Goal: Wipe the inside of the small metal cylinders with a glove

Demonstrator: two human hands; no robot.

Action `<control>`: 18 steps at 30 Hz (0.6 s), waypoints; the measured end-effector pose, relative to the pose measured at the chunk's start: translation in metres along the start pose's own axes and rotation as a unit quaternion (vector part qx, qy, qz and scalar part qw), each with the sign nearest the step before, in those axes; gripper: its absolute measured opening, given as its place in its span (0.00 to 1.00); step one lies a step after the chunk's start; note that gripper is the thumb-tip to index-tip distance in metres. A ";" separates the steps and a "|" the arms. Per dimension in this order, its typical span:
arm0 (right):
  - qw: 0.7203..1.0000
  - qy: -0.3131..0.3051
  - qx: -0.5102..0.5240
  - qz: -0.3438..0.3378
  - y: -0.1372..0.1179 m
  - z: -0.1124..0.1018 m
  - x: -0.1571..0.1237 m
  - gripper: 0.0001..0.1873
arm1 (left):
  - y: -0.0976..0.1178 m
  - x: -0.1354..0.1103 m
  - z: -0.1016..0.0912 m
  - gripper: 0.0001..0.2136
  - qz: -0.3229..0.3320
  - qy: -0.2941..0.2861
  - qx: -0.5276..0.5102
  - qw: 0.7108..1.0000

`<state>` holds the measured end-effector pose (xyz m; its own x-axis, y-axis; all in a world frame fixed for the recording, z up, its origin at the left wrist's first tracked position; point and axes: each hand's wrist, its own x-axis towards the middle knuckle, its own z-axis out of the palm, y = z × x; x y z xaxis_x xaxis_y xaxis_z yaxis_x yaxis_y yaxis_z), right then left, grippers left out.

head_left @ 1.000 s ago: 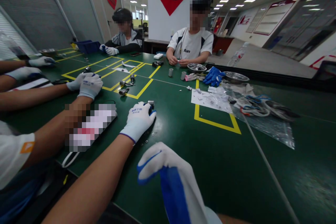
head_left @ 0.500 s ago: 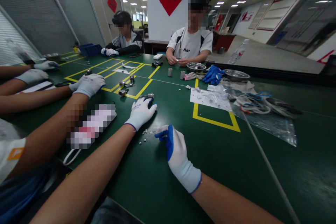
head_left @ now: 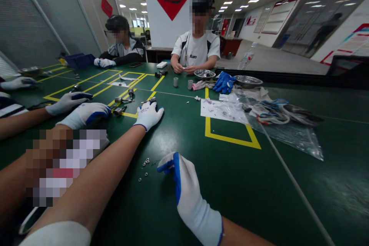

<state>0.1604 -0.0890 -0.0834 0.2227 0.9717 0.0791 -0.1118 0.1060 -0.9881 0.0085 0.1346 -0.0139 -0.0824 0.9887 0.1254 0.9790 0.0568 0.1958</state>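
Note:
My left hand (head_left: 148, 116), in a white glove with blue palm coating, reaches palm down across the green table. Its fingers stretch out at a small metal cylinder with a thin shaft (head_left: 152, 100), partly covering it; whether they grip it I cannot see. My right hand (head_left: 186, 188), gloved alike, is held nearer to me with the fingers bent leftward at the knuckles and nothing visible in them. Several small metal rings (head_left: 146, 174) lie just left of its fingertips, beside some tiny thin pieces. More metal cylinders with shafts (head_left: 118, 111) lie beyond my left hand.
A co-worker's gloved hands (head_left: 86, 114) rest close to my left forearm. White paper with small bits (head_left: 221, 110), a plastic bag (head_left: 305, 142), blue gloves (head_left: 224, 82) and metal bowls (head_left: 248, 80) lie to the right. Two people sit across the table (head_left: 173, 138).
The view has turned and shifted. My left hand has moved forward over the metal cylinder. My right hand keeps its bent pose near the rings. The neighbouring co-worker's hands have moved apart.

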 end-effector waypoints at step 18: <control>0.991 0.005 -0.125 -0.040 0.022 0.004 -0.035 0.24 | -0.048 0.162 0.005 0.26 -0.069 0.020 0.046 0.996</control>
<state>0.1465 -0.1203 -0.1077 0.2304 0.9600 0.1592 0.1497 0.1267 -0.9806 -0.0512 0.2925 -0.0075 -0.2226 0.9643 0.1434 0.9707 0.2057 0.1239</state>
